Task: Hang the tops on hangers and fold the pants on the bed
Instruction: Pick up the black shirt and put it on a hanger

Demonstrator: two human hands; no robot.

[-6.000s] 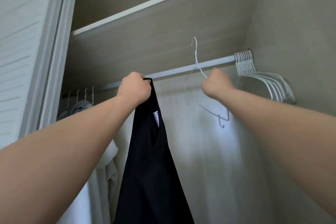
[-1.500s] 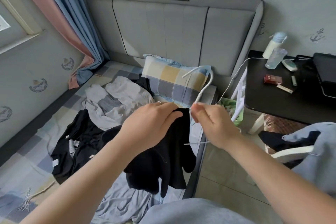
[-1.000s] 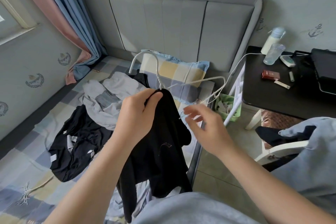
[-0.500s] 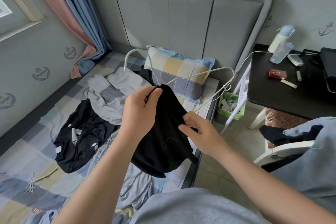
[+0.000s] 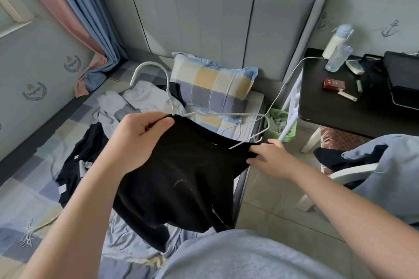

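Half a second ago your right hand [image 5: 269, 158] lay on the front of the black top [image 5: 186, 179], near its middle. It has since slid out to the shoulder end, and the cloth is now drawn wider across the white hanger [image 5: 168, 88]. The hanger's right arm is still bare wire past the fabric, so that shoulder is not yet seated. My reading is that this top is about half hung, with the rail trip still ahead.

Your left hand [image 5: 138, 140] is curled round the neckline where the hook rises out of it, thumb laid over the top and fingers wrapped underneath. Your right hand pinches the shoulder edge of the cloth, its fingers reaching toward the wire tip. The thumb is hidden under the fabric, so I can't be sure how firm that pinch is.

The top hangs in the air between your hands, over the floor-side edge of the bed [image 5: 27, 199]. More clothes lie further in on the bed, a grey garment [image 5: 140, 99] and a black garment [image 5: 77, 165].
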